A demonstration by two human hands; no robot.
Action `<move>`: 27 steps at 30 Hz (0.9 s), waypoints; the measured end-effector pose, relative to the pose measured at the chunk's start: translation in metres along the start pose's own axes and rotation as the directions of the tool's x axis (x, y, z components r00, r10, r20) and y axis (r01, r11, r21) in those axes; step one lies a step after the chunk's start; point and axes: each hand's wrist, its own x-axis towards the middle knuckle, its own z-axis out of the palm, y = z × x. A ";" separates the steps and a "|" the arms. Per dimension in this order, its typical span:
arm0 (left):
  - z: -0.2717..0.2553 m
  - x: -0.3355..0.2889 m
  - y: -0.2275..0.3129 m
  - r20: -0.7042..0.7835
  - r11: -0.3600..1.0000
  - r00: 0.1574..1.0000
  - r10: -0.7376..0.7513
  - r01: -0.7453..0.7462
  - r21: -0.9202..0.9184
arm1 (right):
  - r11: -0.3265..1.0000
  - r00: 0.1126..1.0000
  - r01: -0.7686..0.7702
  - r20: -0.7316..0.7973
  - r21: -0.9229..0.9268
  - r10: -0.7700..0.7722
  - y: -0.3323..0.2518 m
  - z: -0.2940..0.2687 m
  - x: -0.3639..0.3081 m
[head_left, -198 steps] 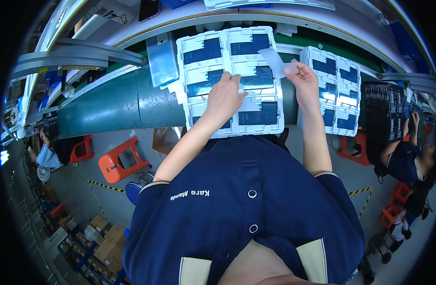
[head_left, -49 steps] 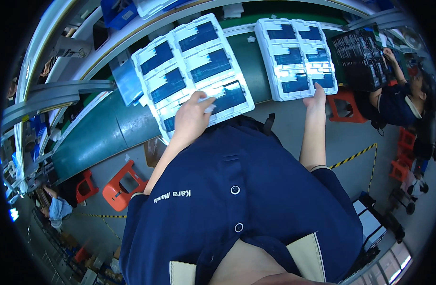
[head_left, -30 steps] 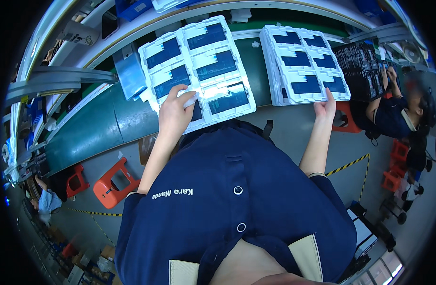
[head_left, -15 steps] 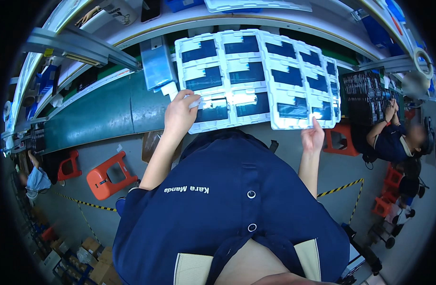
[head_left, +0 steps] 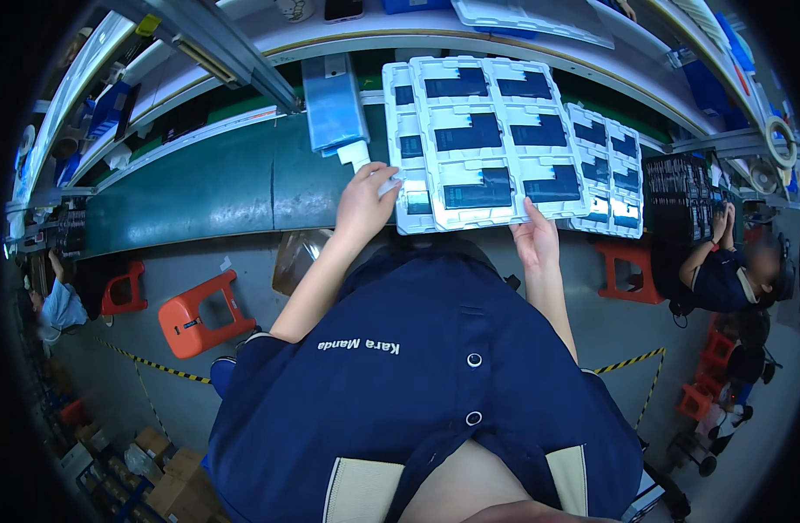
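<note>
Trays fill the middle of the view: a white moulded tray (head_left: 487,139) with dark blue rectangular panels in rows lies on top of a second white tray (head_left: 407,187) whose left edge and near corner stick out beneath it. Both rest on the green conveyor belt (head_left: 208,187), the surface running across the picture. The left hand (head_left: 363,202) is closed on the lower tray's near left corner, thumb on top and fingers curled at the edge. The right hand (head_left: 536,240) grips the near right edge of the top tray, thumb on its upper face, fingers hidden below.

Just right of these, a third white tray (head_left: 616,179) with the same dark panels lies partly tucked under the top one. Left of the stack, a pale blue translucent rectangular bag (head_left: 333,106) lies on the belt with a small white tag (head_left: 355,155) at its near end, just beside the left hand. Further right, a stack of black trays (head_left: 679,196) sits before a seated co-worker (head_left: 722,270) in dark blue. Orange plastic stools (head_left: 200,315) stand on the grey floor below the belt.
</note>
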 end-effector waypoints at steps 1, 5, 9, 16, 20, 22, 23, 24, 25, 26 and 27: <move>0.005 0.000 -0.003 -0.022 1.000 1.000 0.001 -0.001 -0.005 | 0.992 0.997 -0.059 -0.054 -0.108 0.053 0.002 0.004 -0.002; 0.011 0.000 0.008 0.056 0.998 0.998 -0.035 0.032 0.052 | 0.852 0.965 -0.252 -0.185 -0.459 0.185 0.000 0.009 -0.008; 0.013 -0.013 0.011 0.125 0.995 0.992 -0.011 -0.002 0.102 | 0.766 0.957 -0.290 -0.197 -0.574 0.214 -0.015 0.006 -0.008; 0.007 -0.015 0.001 0.170 0.999 0.985 -0.023 0.016 0.043 | 0.215 0.943 -0.324 -0.297 -0.921 0.148 -0.007 0.008 -0.016; 0.008 -0.012 0.000 0.176 0.998 0.984 -0.040 0.033 0.044 | 0.083 0.971 -0.239 -0.235 -0.967 0.051 -0.005 0.008 -0.010; 0.008 -0.010 -0.001 0.169 0.998 0.985 -0.039 0.031 0.049 | 0.066 0.971 -0.234 -0.230 -0.970 0.066 -0.006 0.008 -0.009; 0.008 -0.010 -0.001 0.166 0.998 0.985 -0.038 0.030 0.052 | 0.055 0.970 -0.233 -0.228 -0.971 0.078 -0.006 0.009 -0.008; 0.008 -0.009 0.000 0.179 0.998 0.983 -0.043 0.033 0.055 | 0.043 0.969 -0.233 -0.228 -0.972 0.090 -0.008 0.010 -0.008; 0.006 -0.009 0.002 0.192 0.998 0.980 -0.047 0.037 0.059 | -0.002 0.963 -0.251 -0.250 -0.968 0.101 -0.010 0.012 -0.009; 0.005 -0.009 0.003 0.204 0.997 0.977 -0.053 0.041 0.062 | -0.047 0.956 -0.268 -0.272 -0.962 0.111 -0.013 0.014 -0.011; 0.004 -0.010 0.002 0.210 0.998 0.977 -0.044 0.032 0.062 | -0.088 0.949 -0.281 -0.290 -0.956 0.122 -0.013 0.016 -0.011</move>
